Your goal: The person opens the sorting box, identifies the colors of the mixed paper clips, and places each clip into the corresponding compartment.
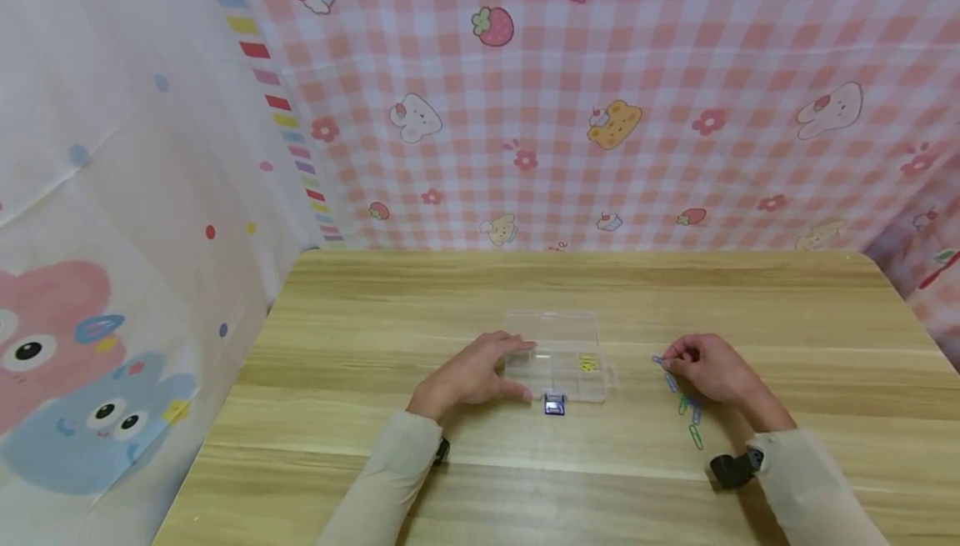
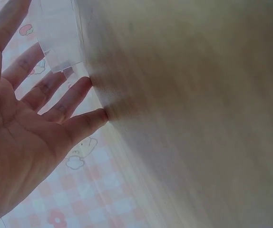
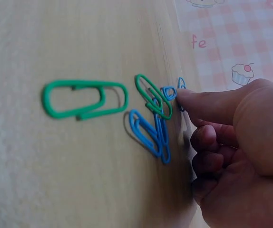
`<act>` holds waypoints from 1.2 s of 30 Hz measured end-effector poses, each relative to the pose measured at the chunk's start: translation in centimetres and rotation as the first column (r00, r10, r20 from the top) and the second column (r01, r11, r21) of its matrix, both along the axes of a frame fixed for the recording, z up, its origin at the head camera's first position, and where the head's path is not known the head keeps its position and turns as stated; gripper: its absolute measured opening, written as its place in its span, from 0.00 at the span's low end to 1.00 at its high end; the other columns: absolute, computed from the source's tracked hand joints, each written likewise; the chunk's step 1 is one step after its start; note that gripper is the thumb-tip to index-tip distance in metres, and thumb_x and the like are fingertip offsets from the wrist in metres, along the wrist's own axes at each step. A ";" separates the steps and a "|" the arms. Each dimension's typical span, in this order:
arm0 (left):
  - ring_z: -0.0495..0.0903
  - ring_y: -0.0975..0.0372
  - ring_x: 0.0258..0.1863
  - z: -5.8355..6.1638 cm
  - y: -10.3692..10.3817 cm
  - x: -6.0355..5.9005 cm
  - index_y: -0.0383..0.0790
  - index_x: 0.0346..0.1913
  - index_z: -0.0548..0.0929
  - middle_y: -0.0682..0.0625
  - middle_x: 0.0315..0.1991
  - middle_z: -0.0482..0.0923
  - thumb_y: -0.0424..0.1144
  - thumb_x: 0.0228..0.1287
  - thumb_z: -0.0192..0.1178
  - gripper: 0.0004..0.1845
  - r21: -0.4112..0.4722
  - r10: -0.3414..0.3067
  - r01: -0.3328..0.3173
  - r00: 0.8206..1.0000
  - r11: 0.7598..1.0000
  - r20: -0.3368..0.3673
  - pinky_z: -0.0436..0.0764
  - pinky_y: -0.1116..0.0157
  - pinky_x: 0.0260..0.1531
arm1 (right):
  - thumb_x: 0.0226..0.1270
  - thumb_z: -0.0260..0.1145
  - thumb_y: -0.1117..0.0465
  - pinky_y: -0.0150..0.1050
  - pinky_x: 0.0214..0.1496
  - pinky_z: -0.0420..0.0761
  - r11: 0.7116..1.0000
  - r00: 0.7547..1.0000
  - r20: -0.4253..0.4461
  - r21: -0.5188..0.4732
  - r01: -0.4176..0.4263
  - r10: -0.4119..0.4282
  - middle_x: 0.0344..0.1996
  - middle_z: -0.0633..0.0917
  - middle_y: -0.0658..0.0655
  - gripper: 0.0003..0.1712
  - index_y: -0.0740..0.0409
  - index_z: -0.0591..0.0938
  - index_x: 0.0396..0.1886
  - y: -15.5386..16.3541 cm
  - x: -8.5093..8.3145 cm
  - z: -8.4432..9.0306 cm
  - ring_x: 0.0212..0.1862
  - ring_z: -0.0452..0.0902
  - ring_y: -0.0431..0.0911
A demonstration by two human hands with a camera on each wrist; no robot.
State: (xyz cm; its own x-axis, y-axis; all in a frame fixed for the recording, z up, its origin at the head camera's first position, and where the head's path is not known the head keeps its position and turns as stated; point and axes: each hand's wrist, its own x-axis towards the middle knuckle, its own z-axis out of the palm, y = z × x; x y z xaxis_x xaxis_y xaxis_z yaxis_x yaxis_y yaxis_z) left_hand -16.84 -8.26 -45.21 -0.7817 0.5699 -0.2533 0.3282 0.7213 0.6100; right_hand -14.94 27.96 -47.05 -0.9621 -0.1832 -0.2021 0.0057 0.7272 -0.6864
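Observation:
A clear plastic compartment box [image 1: 555, 383] lies on the table with its transparent lid [image 1: 558, 331] raised at the back. Yellow paper clips [image 1: 588, 363] fill one rear compartment on its right. My left hand [image 1: 478, 369] rests at the box's left side, thumb near the front edge and fingers toward the lid. Those fingers look spread and mostly straight in the left wrist view. To the right of the box, my right hand [image 1: 708, 368] pinches a blue paper clip [image 3: 181, 84] between thumb and fingers. Green paper clips [image 3: 86, 99] and blue ones [image 3: 146, 133] lie beside it.
A blue-purple latch tab [image 1: 554, 405] juts from the box's front edge. The wooden table [image 1: 375, 296] meets a pink checked curtain [image 1: 465, 162] at the back and a white printed cloth [image 1: 172, 196] at the left.

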 end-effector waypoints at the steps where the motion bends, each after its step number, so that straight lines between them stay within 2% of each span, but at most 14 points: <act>1: 0.57 0.53 0.75 0.0 0.0 0.0 0.54 0.72 0.69 0.48 0.75 0.60 0.53 0.58 0.70 0.39 0.001 0.001 -0.001 1.000 1.000 0.002 0.60 0.51 0.73 | 0.71 0.62 0.65 0.32 0.30 0.65 1.000 1.000 0.007 -0.003 0.000 0.001 0.27 0.75 0.53 0.06 0.64 0.83 0.37 0.0 0.0 0.0 0.33 0.67 0.44; 6: 0.57 0.53 0.75 -0.2 0.1 -0.1 0.54 0.72 0.69 0.48 0.75 0.61 0.53 0.58 0.70 0.39 0.003 0.002 -0.002 1.000 1.000 0.003 0.60 0.51 0.73 | 0.72 0.61 0.65 0.32 0.30 0.66 1.000 1.000 0.018 -0.013 -0.002 0.002 0.27 0.75 0.52 0.06 0.63 0.82 0.37 -0.2 0.2 -0.1 0.33 0.67 0.45; 11: 0.57 0.53 0.75 -0.3 0.0 -0.1 0.54 0.72 0.69 0.48 0.75 0.61 0.54 0.58 0.70 0.39 0.001 -0.004 0.004 1.000 1.000 -0.005 0.60 0.52 0.73 | 0.72 0.62 0.63 0.32 0.30 0.67 1.000 0.999 -0.031 -0.027 -0.017 0.016 0.27 0.76 0.52 0.06 0.62 0.82 0.37 -0.6 0.3 0.1 0.32 0.68 0.43; 16: 0.57 0.53 0.75 -0.2 0.0 0.0 0.54 0.72 0.69 0.48 0.75 0.61 0.54 0.58 0.70 0.39 0.004 -0.006 0.006 1.000 1.000 -0.006 0.60 0.52 0.73 | 0.71 0.63 0.64 0.32 0.28 0.69 0.997 0.996 -0.078 -0.058 -0.046 0.041 0.27 0.76 0.52 0.05 0.62 0.82 0.37 -1.3 0.3 0.9 0.30 0.68 0.42; 29: 0.58 0.54 0.74 -0.1 -0.1 0.0 0.54 0.72 0.69 0.48 0.74 0.62 0.54 0.58 0.70 0.39 0.002 -0.008 0.008 1.000 1.000 -0.011 0.61 0.52 0.73 | 0.71 0.63 0.66 0.31 0.27 0.68 0.988 0.987 -0.126 -0.104 -0.110 0.096 0.27 0.74 0.52 0.03 0.61 0.82 0.36 -3.9 0.4 3.1 0.29 0.67 0.40; 36: 0.58 0.54 0.74 -0.1 -0.2 -0.1 0.54 0.72 0.69 0.48 0.74 0.61 0.55 0.58 0.70 0.39 -0.006 -0.002 0.002 1.000 1.000 -0.009 0.61 0.52 0.73 | 0.70 0.63 0.66 0.32 0.28 0.69 0.982 0.988 -0.116 -0.146 -0.122 0.106 0.29 0.74 0.52 0.02 0.60 0.81 0.36 -5.3 0.6 4.0 0.32 0.67 0.43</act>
State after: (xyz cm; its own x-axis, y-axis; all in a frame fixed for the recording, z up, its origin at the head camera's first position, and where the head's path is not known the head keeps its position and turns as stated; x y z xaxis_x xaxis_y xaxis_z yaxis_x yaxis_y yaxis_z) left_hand -16.94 -8.41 -45.36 -0.7828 0.5701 -0.2494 0.3353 0.7241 0.6027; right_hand -14.34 22.68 -43.08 -0.9477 -0.3136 -0.0599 -0.1511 0.6058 -0.7811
